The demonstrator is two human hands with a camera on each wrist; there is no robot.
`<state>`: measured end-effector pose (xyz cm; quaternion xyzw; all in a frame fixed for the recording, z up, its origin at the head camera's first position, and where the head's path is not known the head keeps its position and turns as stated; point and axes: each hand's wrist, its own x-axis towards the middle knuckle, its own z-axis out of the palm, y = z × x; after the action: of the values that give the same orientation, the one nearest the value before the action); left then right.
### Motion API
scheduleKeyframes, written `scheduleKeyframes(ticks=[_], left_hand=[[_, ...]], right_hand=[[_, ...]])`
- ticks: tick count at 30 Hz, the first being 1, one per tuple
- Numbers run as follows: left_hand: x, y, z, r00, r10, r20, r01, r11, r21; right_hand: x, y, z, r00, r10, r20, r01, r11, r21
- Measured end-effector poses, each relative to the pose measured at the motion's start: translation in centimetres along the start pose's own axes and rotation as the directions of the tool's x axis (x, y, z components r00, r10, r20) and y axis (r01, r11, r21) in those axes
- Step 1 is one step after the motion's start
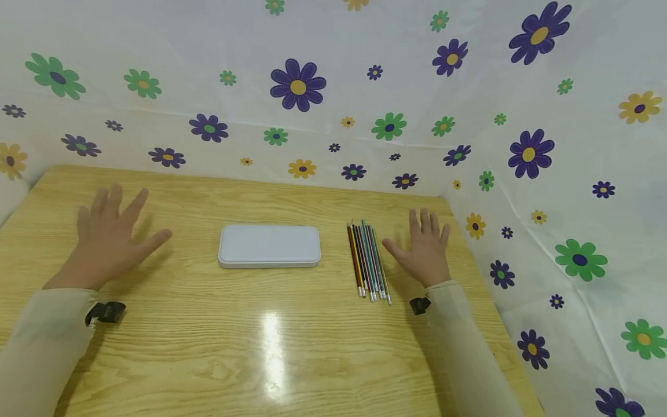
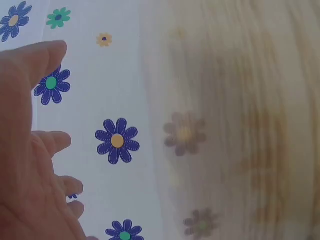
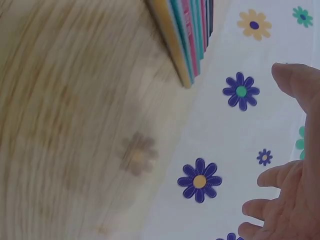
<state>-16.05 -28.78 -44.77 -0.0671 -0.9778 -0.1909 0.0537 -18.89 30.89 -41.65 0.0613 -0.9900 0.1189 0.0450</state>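
The person's left hand (image 1: 109, 234) hangs above the table toward its far left corner, slightly blurred, with fingers fanned and thumb pointing inward. It is released and grasps nothing; the left wrist view bears this out, with only tabletop and cloth before the fingers. The right hand (image 1: 428, 249) is likewise spread and free of any load, near the right edge of the table and a little in from the far right corner. Its thumb points at the pencils just beside it, with a gap showing in the right wrist view.

Those are a row of slim wooden pencils in red, yellow, teal, pink and dark colours (image 1: 367, 258), lying side by side on the right part of the table, their eraser ends toward the near side. Left of them, between the hands and nearer the far edge, a flat white rectangular case with rounded corners (image 1: 269, 245) lies closed, its long sides roughly along that edge. Both rest on a pale wood-grain table (image 1: 208, 336).

As far as can be judged, handling has not begun or is at a pause: the pencils are gathered but outside the case, the lid is down, and whether anything lies inside cannot be told.

Beyond the far and right edges hangs white cloth printed with purple, green and yellow flowers (image 1: 172, 98).
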Motion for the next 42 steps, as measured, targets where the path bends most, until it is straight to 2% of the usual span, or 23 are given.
scheduleKeyframes(ticks=[4,10,15,19,23,27,33,37,39,42], left_hand=[[-0.1,0.8,-0.1,0.999,0.03,0.025,-0.028,0.995,-0.093],[-0.4,2.4,0.1,0.994,0.059,0.096,-0.034,0.97,-0.239],[-0.4,3.8,0.8,0.979,0.1,0.179,-0.042,0.954,-0.298],[-0.2,4.7,1.7,0.967,0.156,0.203,-0.081,0.938,-0.336],[-0.1,5.2,2.8,0.96,0.199,0.196,-0.124,0.933,-0.339],[0.0,5.8,3.9,0.954,0.21,0.215,-0.124,0.926,-0.357],[0.6,6.8,4.8,0.947,0.216,0.237,-0.115,0.919,-0.377],[1.1,7.2,5.2,0.943,0.23,0.239,-0.138,0.928,-0.347],[1.3,7.3,5.5,0.941,0.235,0.245,-0.149,0.935,-0.322],[1.8,7.4,5.8,0.94,0.211,0.268,-0.131,0.949,-0.287]], right_hand=[[0.0,-0.8,-0.1,1.0,-0.023,0.015,0.023,1.0,0.001],[-0.4,-3.3,-0.6,0.997,-0.077,0.029,0.076,0.996,0.043],[-0.6,-6.0,-0.4,0.986,-0.163,0.039,0.162,0.987,0.018],[-0.5,-8.2,0.0,0.971,-0.232,0.054,0.232,0.973,0.005],[-0.4,-10.8,0.7,0.951,-0.296,0.091,0.295,0.955,0.017],[-0.3,-13.4,1.7,0.927,-0.345,0.146,0.347,0.938,0.017],[0.2,-17.1,3.6,0.87,-0.455,0.188,0.47,0.882,-0.042],[0.5,-19.2,4.6,0.84,-0.497,0.22,0.527,0.843,-0.109],[0.6,-20.1,5.0,0.833,-0.503,0.23,0.54,0.83,-0.141],[0.8,-21.1,5.4,0.824,-0.512,0.241,0.557,0.811,-0.178]])
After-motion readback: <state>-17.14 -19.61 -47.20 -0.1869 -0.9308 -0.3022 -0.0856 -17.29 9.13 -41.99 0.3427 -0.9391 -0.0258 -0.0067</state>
